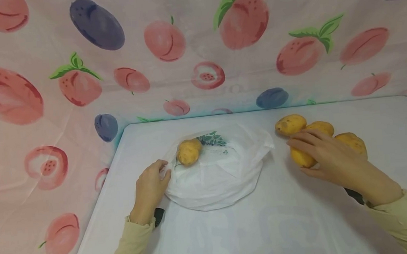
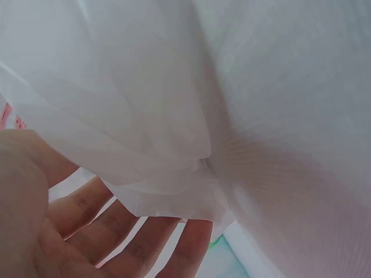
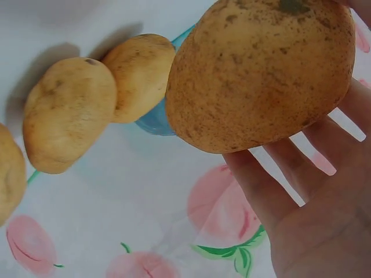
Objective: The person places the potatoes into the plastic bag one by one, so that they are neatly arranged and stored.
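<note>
A white plastic bag (image 1: 215, 182) with a green leaf print lies spread on the table, and one potato (image 1: 189, 152) rests in it near its left side. My left hand (image 1: 151, 189) holds the bag's left edge; up close, the thin plastic (image 2: 133, 116) passes between the thumb and the fingers. On the right, my right hand (image 1: 329, 157) grips a yellow potato (image 3: 261, 75), with thumb and fingers around its sides. Three more potatoes lie around this hand: one at the back left (image 1: 291, 125), one behind the fingers (image 1: 321, 127) and one to the right (image 1: 352, 144).
The white table (image 1: 269, 229) runs back to a hanging cloth (image 1: 180, 9) printed with peaches and plums. This cloth also covers the left side. Between the bag and the potatoes is a stretch of white tabletop (image 1: 280, 184).
</note>
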Demonstrator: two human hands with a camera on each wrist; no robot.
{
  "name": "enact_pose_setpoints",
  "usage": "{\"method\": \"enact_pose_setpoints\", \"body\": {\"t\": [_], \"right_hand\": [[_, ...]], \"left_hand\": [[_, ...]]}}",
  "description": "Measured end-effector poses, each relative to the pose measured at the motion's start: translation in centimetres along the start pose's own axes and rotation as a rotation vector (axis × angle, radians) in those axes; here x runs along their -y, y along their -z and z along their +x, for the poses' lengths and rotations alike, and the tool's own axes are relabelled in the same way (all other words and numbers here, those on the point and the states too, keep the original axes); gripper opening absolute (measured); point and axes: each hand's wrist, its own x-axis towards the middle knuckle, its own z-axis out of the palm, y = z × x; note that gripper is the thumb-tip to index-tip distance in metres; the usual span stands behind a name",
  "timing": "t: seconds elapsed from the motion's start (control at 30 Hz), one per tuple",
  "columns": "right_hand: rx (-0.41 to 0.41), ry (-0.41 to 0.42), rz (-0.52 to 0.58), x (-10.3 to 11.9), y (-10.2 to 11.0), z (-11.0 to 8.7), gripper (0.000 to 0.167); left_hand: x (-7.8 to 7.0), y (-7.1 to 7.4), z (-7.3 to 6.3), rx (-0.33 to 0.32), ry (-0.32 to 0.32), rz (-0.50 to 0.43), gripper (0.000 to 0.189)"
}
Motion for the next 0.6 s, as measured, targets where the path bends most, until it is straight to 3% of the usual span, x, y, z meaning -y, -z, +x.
{"method": "enact_pose_setpoints", "body": {"t": [0.6], "right_hand": [[-0.074,0.121,0.012,1.5,1.6,2.9,0.070]], "left_hand": [[0.1,-0.1,0.1,0.010,0.009,0.000,0.027]]}}
